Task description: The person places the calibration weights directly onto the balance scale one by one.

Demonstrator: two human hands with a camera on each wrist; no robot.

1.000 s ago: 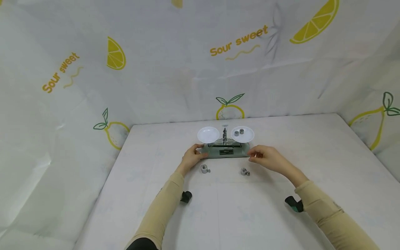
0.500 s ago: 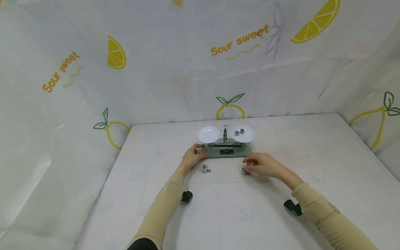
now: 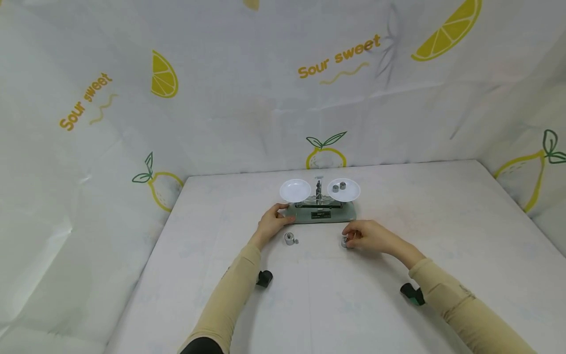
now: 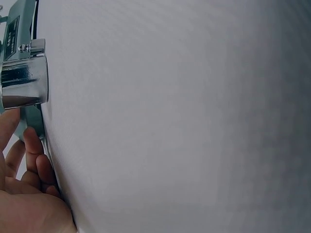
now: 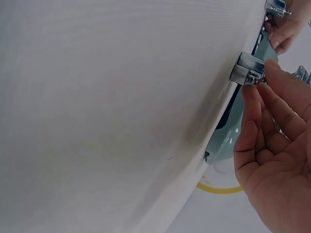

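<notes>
In the head view I am recording bright, diffuse light; my right sleeve (image 3: 464, 300) is casting a soft shadow across the bench (image 3: 327, 300). The wrist views are reading dimmer, the left one darkening toward its right edge. In the right one, the weight (image 5: 251, 60) is showing glossy reflections.

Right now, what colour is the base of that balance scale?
The base is grey-green; the head view shows it best.

White sheeting (image 3: 247, 98) printed with yellow lemons (image 3: 325, 158), lemon slices (image 3: 165, 76) and orange "Sour sweet" lettering (image 3: 338, 56) hangs behind and on both sides of a white desk (image 3: 336, 305).
</notes>
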